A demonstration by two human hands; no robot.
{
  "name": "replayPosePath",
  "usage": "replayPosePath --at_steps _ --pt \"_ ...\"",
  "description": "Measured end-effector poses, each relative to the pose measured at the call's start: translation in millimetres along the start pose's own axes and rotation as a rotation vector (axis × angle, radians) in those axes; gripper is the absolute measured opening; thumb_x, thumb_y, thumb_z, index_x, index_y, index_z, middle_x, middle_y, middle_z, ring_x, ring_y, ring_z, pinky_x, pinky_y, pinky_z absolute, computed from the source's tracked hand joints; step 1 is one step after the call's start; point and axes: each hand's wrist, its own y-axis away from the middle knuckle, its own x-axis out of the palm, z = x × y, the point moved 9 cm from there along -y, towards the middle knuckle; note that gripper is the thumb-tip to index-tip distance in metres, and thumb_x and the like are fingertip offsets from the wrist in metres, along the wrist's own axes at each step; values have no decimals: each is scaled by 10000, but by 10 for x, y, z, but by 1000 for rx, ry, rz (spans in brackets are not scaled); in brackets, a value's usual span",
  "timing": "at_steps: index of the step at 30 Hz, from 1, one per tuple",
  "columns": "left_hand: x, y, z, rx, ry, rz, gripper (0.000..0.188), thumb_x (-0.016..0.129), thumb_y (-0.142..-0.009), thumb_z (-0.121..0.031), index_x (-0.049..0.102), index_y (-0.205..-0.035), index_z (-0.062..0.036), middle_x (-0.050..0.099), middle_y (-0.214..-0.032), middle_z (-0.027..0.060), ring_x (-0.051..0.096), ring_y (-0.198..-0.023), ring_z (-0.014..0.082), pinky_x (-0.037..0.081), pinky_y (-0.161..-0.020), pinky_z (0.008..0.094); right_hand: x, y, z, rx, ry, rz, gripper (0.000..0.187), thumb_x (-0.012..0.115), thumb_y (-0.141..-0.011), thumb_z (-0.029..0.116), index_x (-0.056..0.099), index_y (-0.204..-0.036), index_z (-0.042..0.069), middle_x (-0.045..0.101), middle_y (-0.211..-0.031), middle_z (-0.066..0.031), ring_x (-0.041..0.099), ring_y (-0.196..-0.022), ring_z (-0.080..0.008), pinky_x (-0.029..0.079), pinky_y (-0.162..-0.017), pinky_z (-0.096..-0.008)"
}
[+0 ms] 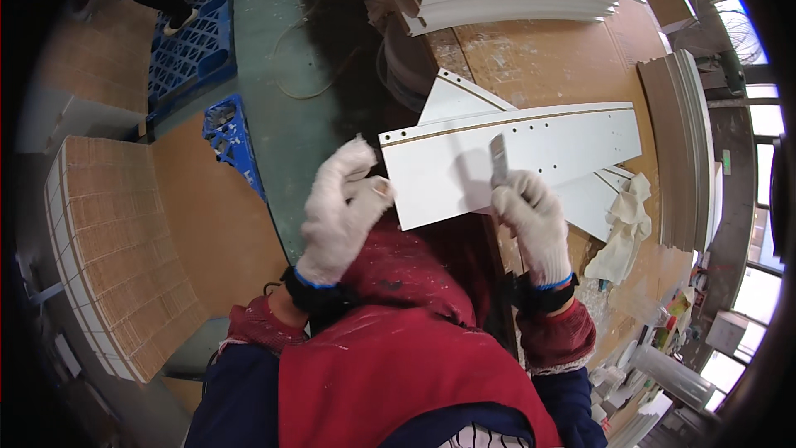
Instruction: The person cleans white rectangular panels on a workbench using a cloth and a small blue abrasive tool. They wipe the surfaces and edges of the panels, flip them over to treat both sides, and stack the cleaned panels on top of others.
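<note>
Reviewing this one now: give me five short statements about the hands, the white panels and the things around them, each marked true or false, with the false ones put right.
1. The right hand holds a flat-bladed tool. True.
2. The left hand is bare. False: the left hand is gloved.
3. The top white panel overlaps other white panels. True.
4. The pallet at the upper left is red. False: the pallet is blue.
5. A crumpled pale sheet lies to the right of the right hand. True.
</note>
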Motion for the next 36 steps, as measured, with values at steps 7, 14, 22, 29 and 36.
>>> replayPosePath --at_steps 7,14,22,29,36 --pt "337 -90 597 -565 -68 414 502 641 -897 -319 509 -1216 45 598 -993 95 616 -811 159 543 -547 252 -438 -251 10 124 252 -57 180 648 -879 210 559 -847 57 550 -683 21 425 -480 -18 304 -390 -177" --pt "470 -181 475 -383 -98 474 477 629 -900 -368 583 -1162 27 606 -899 57 591 -703 101 497 -491 217 -595 -402 84 -20 478 -112 398 579 -886 138 491 -1231 -41 595 -743 -40 519 -554 -90 418 -477 -242" --pt "412 -159 495 -482 -185 433 463 641 -866 -343 596 -1163 9 629 -884 61 593 -677 97 496 -498 230 -554 -380 311 -321 939 -102 424 526 -918 144 457 -1303 -22 619 -835 -185 625 -738 -322 493 -692 -382" --pt "377 -185 511 -466 -231 413 480 653 -856 -361 602 -1144 19 638 -879 77 598 -670 101 499 -499 234 -581 -546 213 127 719 18 259 555 -907 150 604 -1095 -22 598 -717 -77 556 -647 -144 455 -606 -287" --pt "411 -159 520 -535 -191 453 461 642 -879 -343 591 -1156 21 624 -892 76 595 -684 104 520 -503 233 -1187 -857 647 -464 1298 -284 191 578 -901 166 665 -1023 47 633 -831 -133 615 -735 -237 473 -658 -334"
